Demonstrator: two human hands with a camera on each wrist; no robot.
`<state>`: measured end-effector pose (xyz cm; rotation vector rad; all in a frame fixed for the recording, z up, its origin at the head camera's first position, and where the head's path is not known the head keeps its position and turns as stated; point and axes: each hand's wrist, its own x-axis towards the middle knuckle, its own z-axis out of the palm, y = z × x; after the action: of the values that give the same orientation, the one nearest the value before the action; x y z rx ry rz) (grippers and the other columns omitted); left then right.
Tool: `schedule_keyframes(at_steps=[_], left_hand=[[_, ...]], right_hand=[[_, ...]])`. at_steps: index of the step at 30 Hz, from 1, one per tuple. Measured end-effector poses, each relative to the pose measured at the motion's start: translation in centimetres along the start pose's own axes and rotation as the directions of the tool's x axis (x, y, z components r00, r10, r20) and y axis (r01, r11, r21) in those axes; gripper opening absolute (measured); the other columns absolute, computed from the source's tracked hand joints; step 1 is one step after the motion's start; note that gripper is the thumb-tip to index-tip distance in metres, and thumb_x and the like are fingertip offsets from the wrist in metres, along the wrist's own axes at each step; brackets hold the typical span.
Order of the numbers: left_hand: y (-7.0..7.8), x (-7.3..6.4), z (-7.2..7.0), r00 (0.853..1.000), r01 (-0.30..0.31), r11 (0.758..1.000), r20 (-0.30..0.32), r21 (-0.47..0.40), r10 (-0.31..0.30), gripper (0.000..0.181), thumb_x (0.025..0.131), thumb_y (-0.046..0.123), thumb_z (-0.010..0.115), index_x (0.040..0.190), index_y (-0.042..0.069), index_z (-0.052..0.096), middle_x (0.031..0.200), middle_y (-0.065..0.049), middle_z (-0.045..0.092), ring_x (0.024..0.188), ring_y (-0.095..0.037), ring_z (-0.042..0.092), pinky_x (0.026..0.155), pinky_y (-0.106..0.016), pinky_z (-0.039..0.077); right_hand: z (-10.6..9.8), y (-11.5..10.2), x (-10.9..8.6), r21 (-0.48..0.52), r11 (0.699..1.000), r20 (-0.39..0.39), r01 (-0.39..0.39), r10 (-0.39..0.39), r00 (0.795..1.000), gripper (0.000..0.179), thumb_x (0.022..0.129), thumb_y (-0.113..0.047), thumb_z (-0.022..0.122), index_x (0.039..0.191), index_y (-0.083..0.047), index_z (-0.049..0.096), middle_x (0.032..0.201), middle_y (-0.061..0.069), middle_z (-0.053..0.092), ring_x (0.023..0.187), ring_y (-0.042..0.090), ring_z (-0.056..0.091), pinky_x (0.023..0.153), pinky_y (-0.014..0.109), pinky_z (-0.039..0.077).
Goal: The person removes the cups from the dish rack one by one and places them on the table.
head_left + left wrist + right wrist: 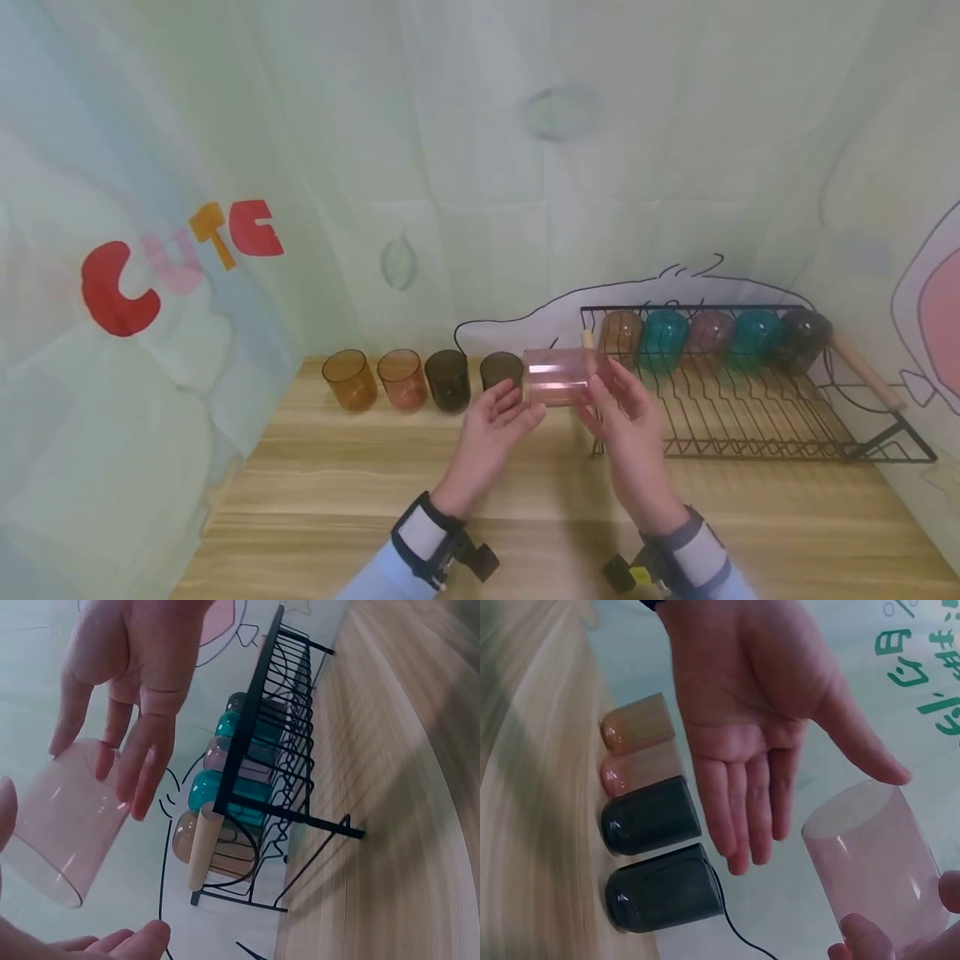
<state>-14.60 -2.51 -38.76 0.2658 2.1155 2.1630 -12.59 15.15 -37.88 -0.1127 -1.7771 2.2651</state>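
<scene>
Pink cup [557, 377]: raised above table [405, 475], on its side; long axis crosswise, mouth left, base right. Right hand [632, 429]: pinching base end, thumb against fingers. Left hand [491, 425]: fingers extended by mouth; contact unclear. Rack [253, 705] edge near base; open air beneath.

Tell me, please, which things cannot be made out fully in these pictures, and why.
- Rightmost dark cup on the table, lower part: head view, behind the left hand.
- Pink cup, lower end: right wrist view, partly covered by the right hand.
- Sleeves: head view, cut by the bottom edge.
- Green wall writing: right wrist view, cut by the right edge.
</scene>
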Motion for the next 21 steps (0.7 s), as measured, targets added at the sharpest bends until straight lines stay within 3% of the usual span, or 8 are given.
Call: schedule_keyframes(at_steps=[7,12,21], left_hand=[[-0.6,0.4,0.3,1.000,0.007,0.999,0.006,-0.036,-0.007,0.074,0.082,0.043,0.068,0.137,0.004,0.038,0.128,-0.008,0.051,0.115,-0.017,0.049,0.090,-0.029,0.043],[-0.4,0.7,0.3,1.000,0.014,0.997,0.016,-0.079,-0.012,0.072,0.082,0.044,0.068,0.135,0.004,0.040,0.124,-0.009,0.053,0.111,-0.018,0.052,0.088,-0.031,0.045],[-0.3,0.6,0.2,0.999,0.033,0.992,-0.018,-0.119,-0.035,0.066,0.083,0.041,0.068,0.132,0.006,0.041,0.121,-0.008,0.054,0.110,-0.019,0.053,0.087,-0.031,0.045]], right_hand=[[0.8,0.5,-0.8,-0.006,1.000,0.016,0.007,-0.007,1.000,0.057,0.086,-0.037,0.064,0.134,-0.016,0.041,0.129,0.005,0.043,0.115,0.020,0.048,0.083,0.033,0.048],[1.3,0.8,-1.1,0.034,0.999,0.027,0.028,-0.029,0.999,0.053,0.088,-0.033,0.063,0.132,-0.014,0.041,0.128,0.009,0.043,0.115,0.022,0.047,0.085,0.034,0.047],[0.9,1.3,-1.2,-0.051,0.999,0.083,0.005,-0.001,0.997,0.055,0.088,-0.035,0.063,0.132,-0.014,0.036,0.124,0.010,0.043,0.112,0.027,0.051,0.084,0.034,0.048]])
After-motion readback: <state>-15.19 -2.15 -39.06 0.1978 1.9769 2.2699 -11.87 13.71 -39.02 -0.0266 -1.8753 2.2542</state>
